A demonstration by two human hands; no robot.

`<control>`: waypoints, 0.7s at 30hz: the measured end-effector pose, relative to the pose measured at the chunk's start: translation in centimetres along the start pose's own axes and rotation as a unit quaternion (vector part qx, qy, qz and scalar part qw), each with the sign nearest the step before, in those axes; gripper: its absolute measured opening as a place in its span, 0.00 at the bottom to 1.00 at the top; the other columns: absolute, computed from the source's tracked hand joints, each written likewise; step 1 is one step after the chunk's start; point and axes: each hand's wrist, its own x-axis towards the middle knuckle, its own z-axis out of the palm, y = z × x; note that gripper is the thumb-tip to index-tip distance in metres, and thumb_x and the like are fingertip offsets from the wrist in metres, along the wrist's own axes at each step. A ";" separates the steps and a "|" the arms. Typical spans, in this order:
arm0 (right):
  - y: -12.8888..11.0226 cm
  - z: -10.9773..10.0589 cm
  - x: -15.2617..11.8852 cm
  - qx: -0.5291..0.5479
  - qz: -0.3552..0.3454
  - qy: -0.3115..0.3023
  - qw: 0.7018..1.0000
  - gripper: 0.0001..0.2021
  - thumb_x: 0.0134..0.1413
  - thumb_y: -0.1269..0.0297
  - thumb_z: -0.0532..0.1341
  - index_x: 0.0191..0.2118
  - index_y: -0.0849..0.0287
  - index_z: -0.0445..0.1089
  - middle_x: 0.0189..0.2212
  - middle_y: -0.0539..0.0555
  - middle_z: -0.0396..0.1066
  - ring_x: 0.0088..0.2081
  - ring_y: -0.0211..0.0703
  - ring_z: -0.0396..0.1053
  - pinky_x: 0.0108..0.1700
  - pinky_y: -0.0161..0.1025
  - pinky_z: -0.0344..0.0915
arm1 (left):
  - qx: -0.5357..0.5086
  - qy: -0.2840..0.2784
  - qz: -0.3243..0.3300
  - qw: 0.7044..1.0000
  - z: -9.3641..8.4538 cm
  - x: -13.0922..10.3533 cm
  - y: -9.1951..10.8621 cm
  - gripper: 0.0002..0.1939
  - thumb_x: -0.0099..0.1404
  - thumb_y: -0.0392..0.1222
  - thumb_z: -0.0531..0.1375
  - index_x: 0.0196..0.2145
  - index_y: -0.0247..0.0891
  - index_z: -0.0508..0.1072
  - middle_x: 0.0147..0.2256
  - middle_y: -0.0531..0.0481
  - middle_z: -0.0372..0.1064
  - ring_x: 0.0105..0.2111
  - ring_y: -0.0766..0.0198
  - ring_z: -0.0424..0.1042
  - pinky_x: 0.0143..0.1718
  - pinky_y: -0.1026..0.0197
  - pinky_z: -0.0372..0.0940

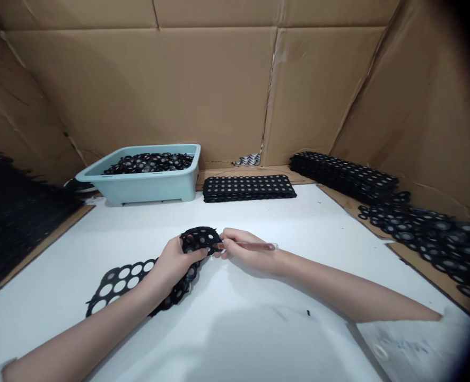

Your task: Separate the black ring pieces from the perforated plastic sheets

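"Where's the holed strip (pixel 111 276)?"

"Trailing leftward across the surface (pixel 267 339). The left hand (pixel 172 265), nearer, pinches its raised end; the right hand (pixel 253 257) grips a slim tool (pixel 261 246) pointing at it."

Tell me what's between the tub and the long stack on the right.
The head view shows a low stack of black perforated sheets between the tub and the long stack, with a striped patch behind it.

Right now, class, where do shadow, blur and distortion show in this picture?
Head view: soft, broad shadow across the white tabletop nearest the wearer; black, ragged-edged stack at far left, dark and smeared; right edge fading to black; brown cardboard side panels apparently stretched.
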 end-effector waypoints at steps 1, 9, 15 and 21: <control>0.0 0.0 0.0 -0.012 -0.004 -0.003 1.000 0.11 0.57 0.59 0.45 0.30 0.59 0.57 0.31 0.52 0.64 0.37 0.40 0.64 0.35 0.36 0.58 | -0.002 -0.002 0.001 1.000 0.0 0.0 0.0 0.14 0.49 0.44 0.59 0.34 0.36 0.73 0.31 0.48 0.74 0.31 0.57 0.70 0.31 0.60 0.63; -0.3 -0.2 -0.3 -0.098 -0.044 -0.013 0.994 0.10 0.57 0.60 0.44 0.29 0.59 0.54 0.26 0.50 0.57 0.28 0.36 0.56 0.28 0.34 0.52 | 0.000 -0.005 -0.010 1.000 0.1 0.3 -0.3 0.18 0.48 0.45 0.60 0.37 0.34 0.72 0.34 0.46 0.73 0.33 0.55 0.70 0.33 0.58 0.63; -0.5 -0.1 -0.3 -0.120 -0.056 -0.017 0.991 0.11 0.57 0.60 0.43 0.29 0.59 0.53 0.26 0.49 0.55 0.25 0.34 0.50 0.27 0.33 0.49 | -0.003 -0.001 -0.010 1.000 0.2 0.4 -0.4 0.18 0.48 0.45 0.60 0.37 0.34 0.71 0.35 0.45 0.73 0.34 0.55 0.70 0.34 0.57 0.63; -0.4 -0.1 -0.3 -0.133 -0.052 -0.013 0.990 0.10 0.56 0.61 0.44 0.29 0.59 0.55 0.26 0.49 0.56 0.25 0.34 0.50 0.26 0.33 0.49 | 0.005 -0.001 0.005 1.000 0.2 0.4 -0.7 0.14 0.49 0.45 0.60 0.34 0.36 0.70 0.35 0.47 0.72 0.35 0.57 0.70 0.35 0.59 0.63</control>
